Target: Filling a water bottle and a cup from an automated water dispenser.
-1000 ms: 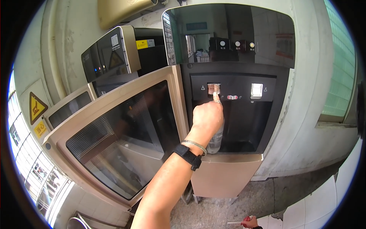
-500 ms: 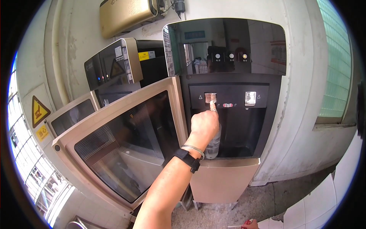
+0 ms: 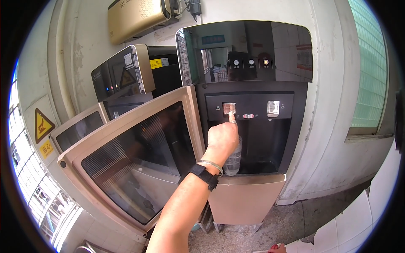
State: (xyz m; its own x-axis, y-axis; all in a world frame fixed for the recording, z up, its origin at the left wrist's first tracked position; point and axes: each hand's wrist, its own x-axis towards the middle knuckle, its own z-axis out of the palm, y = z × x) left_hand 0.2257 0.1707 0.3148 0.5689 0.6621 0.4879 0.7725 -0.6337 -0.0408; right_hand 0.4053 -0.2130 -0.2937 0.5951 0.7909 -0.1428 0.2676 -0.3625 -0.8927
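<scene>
My left hand (image 3: 222, 138) reaches up to a dark water dispenser (image 3: 299, 126). Its index finger is stretched out against the left dispensing button (image 3: 228, 108); the other fingers are curled, with no object showing in them. Behind the hand and wrist, a clear plastic bottle (image 3: 233, 162) stands upright in the dispenser's recess, partly hidden, with what looks like water inside. At the lower edge only a bit of my right hand (image 3: 277, 249) shows, closed around something small and red that I cannot make out.
The dispenser's framed door (image 3: 126, 126) hangs open on the left. Beyond it stands a second dispenser (image 3: 120, 71). A gold box (image 3: 137, 19) hangs on the wall above. White tiled surfaces (image 3: 346, 223) rise at the lower right, and a yellow warning sign (image 3: 43, 125) is on the left wall.
The view has shifted slightly, so the dispenser sits a little further left. My left finger stays on the left button, and the bottle stays in the recess.
</scene>
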